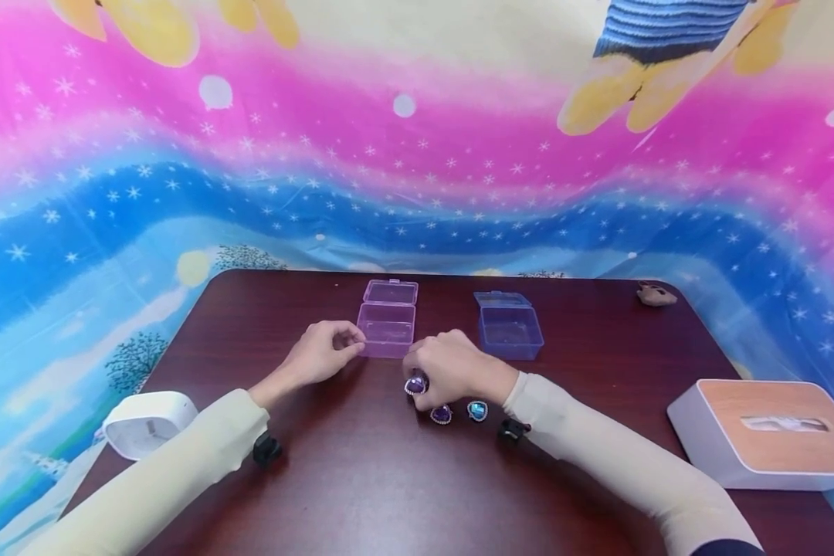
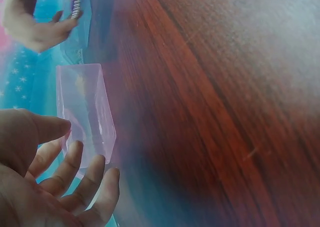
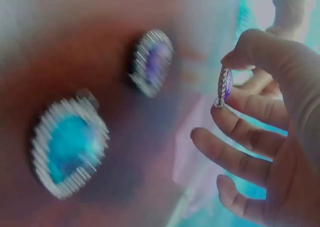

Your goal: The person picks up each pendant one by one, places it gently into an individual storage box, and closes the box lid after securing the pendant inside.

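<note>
My right hand (image 1: 452, 367) pinches a purple-gem ornament (image 1: 415, 384) between thumb and finger, just right of and in front of a pink clear box (image 1: 386, 349). The right wrist view shows this ornament (image 3: 227, 84) edge-on, the other fingers spread. My left hand (image 1: 323, 351) is at the pink box's left side; in the left wrist view its fingers (image 2: 75, 162) are loosely bent and spread beside the box (image 2: 87, 112). Another purple-gem ornament (image 1: 441, 415) and a blue-gem one (image 1: 477, 411) lie on the table below my right hand.
A blue clear box (image 1: 510, 332) stands right of the pink one, both with lids open. A white container (image 1: 149, 425) is at the left, a wood-topped tissue box (image 1: 771, 432) at the right, and a small brown object (image 1: 656, 294) at the far right corner.
</note>
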`<state>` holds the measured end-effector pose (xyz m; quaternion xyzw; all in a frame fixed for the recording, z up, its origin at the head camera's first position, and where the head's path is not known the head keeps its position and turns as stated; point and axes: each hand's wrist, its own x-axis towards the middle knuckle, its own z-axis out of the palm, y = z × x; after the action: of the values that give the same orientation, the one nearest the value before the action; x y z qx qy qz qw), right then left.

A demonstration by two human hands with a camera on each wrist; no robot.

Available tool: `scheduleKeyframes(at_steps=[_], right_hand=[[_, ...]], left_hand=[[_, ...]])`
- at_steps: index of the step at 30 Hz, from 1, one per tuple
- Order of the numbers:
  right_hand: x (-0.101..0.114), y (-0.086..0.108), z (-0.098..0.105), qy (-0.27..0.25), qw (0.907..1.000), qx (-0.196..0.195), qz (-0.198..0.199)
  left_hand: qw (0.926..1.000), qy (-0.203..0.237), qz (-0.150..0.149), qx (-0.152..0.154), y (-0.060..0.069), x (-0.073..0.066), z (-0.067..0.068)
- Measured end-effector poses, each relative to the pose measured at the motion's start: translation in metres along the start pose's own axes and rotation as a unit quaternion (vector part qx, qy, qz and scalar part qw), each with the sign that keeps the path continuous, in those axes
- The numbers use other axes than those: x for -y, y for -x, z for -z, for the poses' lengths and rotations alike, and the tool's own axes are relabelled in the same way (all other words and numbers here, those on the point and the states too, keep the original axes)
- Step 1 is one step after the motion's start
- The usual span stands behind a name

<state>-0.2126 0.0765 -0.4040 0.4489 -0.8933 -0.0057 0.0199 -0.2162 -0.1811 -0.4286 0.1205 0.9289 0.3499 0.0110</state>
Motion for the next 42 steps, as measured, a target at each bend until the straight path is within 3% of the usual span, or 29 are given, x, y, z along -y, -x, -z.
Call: scheduleKeyframes(at_steps=[8, 16, 28, 42], right_hand=[[-0.023, -0.010, 0.029, -0.011, 0.9997, -0.006, -0.020], [-0.040, -0.029, 0.041, -0.008, 0.9994, 0.003, -0.033], [-0.053, -0.059, 0.040, -0.016, 0.9993, 0.007, -0.034], [-0.056, -0.082, 0.024, -0.026, 0.9991, 0.028, -0.017]], left_hand=[[0.9999, 0.001, 0.010, 0.004, 0.002, 0.001, 0.001], [0.9999, 0.000, 0.010, 0.006, 0.002, 0.002, -0.001], [1.0000, -0.001, 0.008, 0.003, 0.003, 0.002, -0.001], [0.9999, 0.003, 0.011, -0.001, 0.001, 0.005, 0.000]])
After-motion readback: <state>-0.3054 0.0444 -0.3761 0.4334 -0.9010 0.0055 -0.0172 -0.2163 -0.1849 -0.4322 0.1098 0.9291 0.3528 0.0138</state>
